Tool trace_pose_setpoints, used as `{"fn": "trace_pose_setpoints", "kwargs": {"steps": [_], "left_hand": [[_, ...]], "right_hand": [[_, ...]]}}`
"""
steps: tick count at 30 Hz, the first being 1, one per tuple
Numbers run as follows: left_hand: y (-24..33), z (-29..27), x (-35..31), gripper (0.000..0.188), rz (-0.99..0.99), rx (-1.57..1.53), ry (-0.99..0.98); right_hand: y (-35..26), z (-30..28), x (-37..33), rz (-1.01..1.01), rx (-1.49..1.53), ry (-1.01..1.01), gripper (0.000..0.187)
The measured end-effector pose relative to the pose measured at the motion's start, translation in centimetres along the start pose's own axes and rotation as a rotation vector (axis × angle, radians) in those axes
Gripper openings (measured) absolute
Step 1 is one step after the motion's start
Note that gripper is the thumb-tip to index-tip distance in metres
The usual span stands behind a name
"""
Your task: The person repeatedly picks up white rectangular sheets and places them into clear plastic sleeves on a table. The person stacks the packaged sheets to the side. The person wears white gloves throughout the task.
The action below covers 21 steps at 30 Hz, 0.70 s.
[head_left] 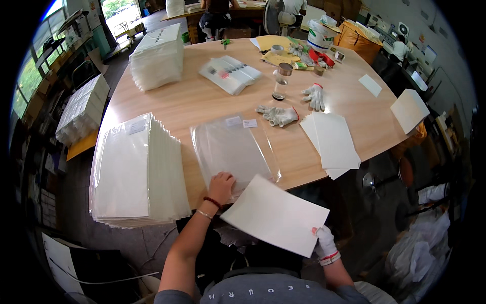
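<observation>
My bare left hand [221, 187], fingers curled, grips the near edge of a clear plastic sleeve [228, 147] lying flat on the table. More clear sleeves seem to lie under it, with a small white label near the far edge. In my right hand [325, 243], which wears a whitish glove, is the right corner of a white sheet of card [278, 215]. The card is tilted over the table's front edge, its left end close to the sleeve's near edge and my left hand. What my left fingertips do beneath the plastic is partly hidden.
A tall stack of filled sleeves [124, 172] stands at left, another stack [157, 58] behind it. White cards [334, 142] overhang the table's right front edge. Two work gloves [278, 115], a clear bottle [279, 86], green scissors [225, 43] and a bucket [320, 38] lie farther back.
</observation>
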State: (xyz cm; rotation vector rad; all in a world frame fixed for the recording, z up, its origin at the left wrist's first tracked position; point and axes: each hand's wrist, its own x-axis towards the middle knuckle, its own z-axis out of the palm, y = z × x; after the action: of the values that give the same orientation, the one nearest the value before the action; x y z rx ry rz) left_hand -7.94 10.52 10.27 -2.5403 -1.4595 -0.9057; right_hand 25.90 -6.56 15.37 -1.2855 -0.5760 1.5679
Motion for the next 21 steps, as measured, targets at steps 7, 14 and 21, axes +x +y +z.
{"fn": "trace_pose_setpoints", "kwargs": {"steps": [7, 14, 21], "left_hand": [[-1.0, -0.4, -3.1, 0.030, -1.045, -1.027, -0.205], [6.2, 0.0, -3.1, 0.017, -0.844, -0.850, -0.008], [10.6, 14.4, -10.3, 0.035, -1.086, -2.448, 0.168]], "right_hand": [[0.8, 3.6, -1.0, -0.021, 0.225, 0.137, 0.024], [0.6, 5.9, -2.3, 0.065, 0.176, 0.245, 0.008], [2.6, 5.4, -3.1, 0.211, 0.163, 0.117, 0.016]]}}
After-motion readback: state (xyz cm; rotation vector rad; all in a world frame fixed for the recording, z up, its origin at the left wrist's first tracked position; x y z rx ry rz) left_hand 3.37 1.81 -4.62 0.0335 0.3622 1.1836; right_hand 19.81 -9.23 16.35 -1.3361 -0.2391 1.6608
